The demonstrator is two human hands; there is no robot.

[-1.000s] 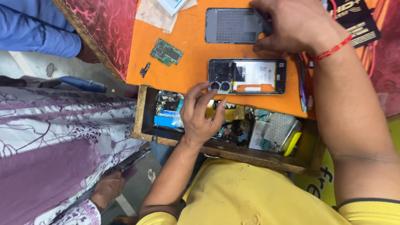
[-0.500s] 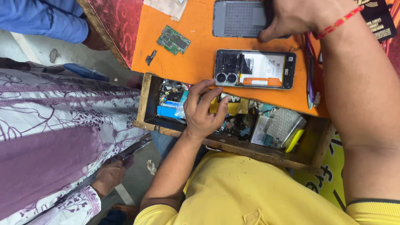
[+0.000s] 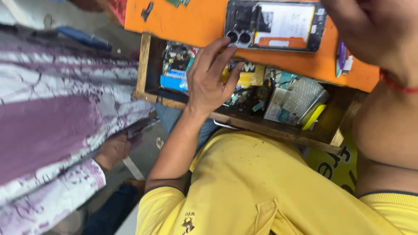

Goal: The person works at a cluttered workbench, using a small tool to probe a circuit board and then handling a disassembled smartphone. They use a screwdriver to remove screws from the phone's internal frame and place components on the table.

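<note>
The left hand (image 3: 209,78) reaches into an open wooden drawer (image 3: 244,124) under the orange desk (image 3: 196,21), palm down, fingers spread and slightly curled over the clutter. Its fingertips lie at the drawer's far edge, just below the opened phone (image 3: 273,25), and I cannot tell whether they pinch anything. The phone lies flat on the desk with its back cover off (twin camera rings at its left end, a white panel and an orange strip showing inside).

The right hand (image 3: 370,26) is raised close to the camera at the upper right, blurred and cut by the frame, so its grip cannot be judged; a red thread (image 3: 398,85) circles the wrist.

In the drawer, a blue box (image 3: 174,82) sits left of the hand, a yellow packet (image 3: 250,76) just beside the fingers, and a clear plastic case (image 3: 300,100) with a yellow-rimmed round thing (image 3: 314,116) to the right. Another person in purple-and-white patterned cloth (image 3: 52,126) stands at the left, one hand (image 3: 112,150) hanging low.
</note>
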